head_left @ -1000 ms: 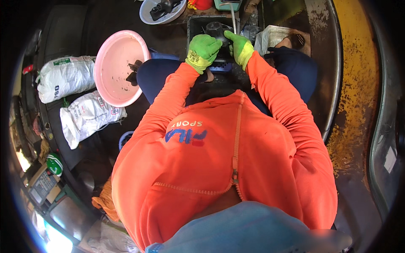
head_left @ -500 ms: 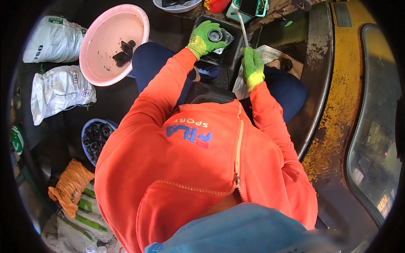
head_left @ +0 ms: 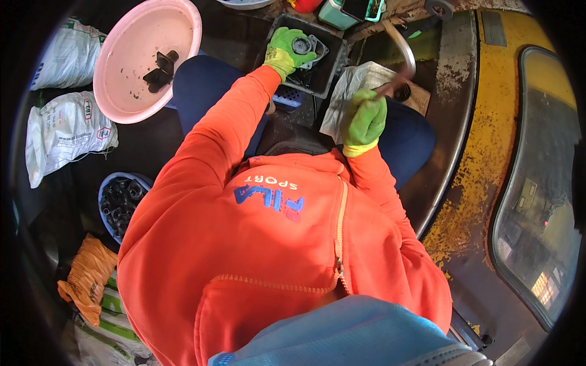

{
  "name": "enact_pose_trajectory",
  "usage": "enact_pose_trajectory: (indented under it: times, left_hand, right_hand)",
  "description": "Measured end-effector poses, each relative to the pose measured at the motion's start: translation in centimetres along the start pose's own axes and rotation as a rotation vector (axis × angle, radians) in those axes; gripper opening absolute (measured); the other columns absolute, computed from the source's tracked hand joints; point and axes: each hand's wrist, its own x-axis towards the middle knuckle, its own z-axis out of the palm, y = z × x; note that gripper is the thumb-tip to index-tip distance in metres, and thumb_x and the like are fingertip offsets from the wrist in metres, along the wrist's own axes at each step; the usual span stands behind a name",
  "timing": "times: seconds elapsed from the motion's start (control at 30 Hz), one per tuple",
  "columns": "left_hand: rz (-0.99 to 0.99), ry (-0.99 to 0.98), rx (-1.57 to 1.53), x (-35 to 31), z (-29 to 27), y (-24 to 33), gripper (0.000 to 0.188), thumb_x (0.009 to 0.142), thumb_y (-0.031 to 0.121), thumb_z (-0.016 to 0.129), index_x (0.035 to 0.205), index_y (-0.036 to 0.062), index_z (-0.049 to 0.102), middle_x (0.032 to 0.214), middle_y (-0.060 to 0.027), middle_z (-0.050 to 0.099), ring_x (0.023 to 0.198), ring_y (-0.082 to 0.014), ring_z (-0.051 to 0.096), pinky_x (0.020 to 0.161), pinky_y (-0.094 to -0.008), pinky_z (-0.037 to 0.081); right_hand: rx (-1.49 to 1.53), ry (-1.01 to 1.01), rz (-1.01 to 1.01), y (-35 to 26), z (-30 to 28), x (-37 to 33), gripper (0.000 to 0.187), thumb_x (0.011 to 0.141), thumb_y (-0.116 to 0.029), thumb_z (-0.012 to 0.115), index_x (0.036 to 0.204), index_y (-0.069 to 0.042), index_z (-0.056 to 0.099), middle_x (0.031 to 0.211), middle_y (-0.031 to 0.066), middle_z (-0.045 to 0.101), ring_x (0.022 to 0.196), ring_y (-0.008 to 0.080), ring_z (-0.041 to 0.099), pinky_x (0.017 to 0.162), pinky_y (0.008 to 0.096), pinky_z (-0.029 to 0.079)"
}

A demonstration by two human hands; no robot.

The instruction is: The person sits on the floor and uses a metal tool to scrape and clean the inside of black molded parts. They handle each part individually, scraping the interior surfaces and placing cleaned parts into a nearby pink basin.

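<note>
My left hand [head_left: 289, 50], in a green and yellow glove, closes round a grey metal part with a round collar [head_left: 301, 45] and a flat flange. It holds the part over a black square tray [head_left: 326, 85]. Dark loose material lies in the tray under the part. My right hand [head_left: 364, 119], gloved alike, is closed on a long curved metal tool [head_left: 404, 52] that looks brownish near the grip. Motion smears the tool, so its exact kind is hard to tell. It is raised above my right knee, apart from the grey part.
A pink basin [head_left: 110, 79] with black pieces stands left of my knee. Below it are a white sack [head_left: 67, 134] and a blue basin [head_left: 107, 222] of black parts. A teal container [head_left: 336, 15] sits beyond the tray. At right runs a rusty yellow panel [head_left: 482, 122].
My right hand has moved nearer to me, and the tool has swung right, away from the tray. My left hand still grips the grey part, now tilted. The whole view has shifted slightly.
</note>
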Motion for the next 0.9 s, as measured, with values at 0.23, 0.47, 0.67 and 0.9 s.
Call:
enact_pose_trajectory:
  times: [0.23,0.47,0.67,0.9]
  left_hand:
    - [-0.095,-0.059,-0.088,-1.0,2.0,-0.9,0.059,0.054,0.036,0.086,0.105,0.0144,0.065,0.113,-0.0126,0.061,0.114,-0.0380,0.050,0.098,-0.0439,0.042]
    - [-0.011,-0.022,-0.093,-1.2,3.1,-1.8,0.058,0.051,0.038,0.088,0.100,0.0142,0.067,0.111,-0.0141,0.059,0.110,-0.0376,0.053,0.094,-0.0426,0.046]
    - [-0.110,-0.063,-0.008,-1.3,3.0,-1.5,0.059,0.051,0.036,0.088,0.100,0.0121,0.067,0.107,-0.0120,0.062,0.107,-0.0369,0.054,0.092,-0.0428,0.046]
    - [-0.557,-0.223,-0.959,0.3,2.7,-1.1,0.043,0.078,0.037,0.071,0.114,0.0158,0.063,0.112,-0.0059,0.065,0.094,-0.0242,0.064,0.088,-0.0376,0.049]
  right_hand:
    - [-0.055,-0.267,0.510,1.0,2.1,-0.6,0.031,0.098,-0.034,0.040,0.097,-0.006,0.055,0.096,0.0226,0.060,0.093,0.0426,0.057,0.071,0.0467,0.045]
    - [-0.114,-0.184,0.345,1.1,2.1,-1.0,0.030,0.098,-0.030,0.041,0.097,-0.004,0.056,0.082,0.0193,0.062,0.075,0.0351,0.062,0.069,0.0402,0.048]
    - [-0.145,-0.198,0.409,2.2,2.6,-1.2,0.032,0.098,-0.036,0.043,0.092,-0.007,0.056,0.084,0.0252,0.059,0.082,0.0457,0.057,0.068,0.0464,0.045]
    - [-0.002,-0.017,0.201,1.5,0.6,-0.2,0.024,0.100,-0.021,0.045,0.105,-0.001,0.059,0.068,-0.0027,0.047,0.059,0.0040,0.040,0.056,0.0184,0.032]
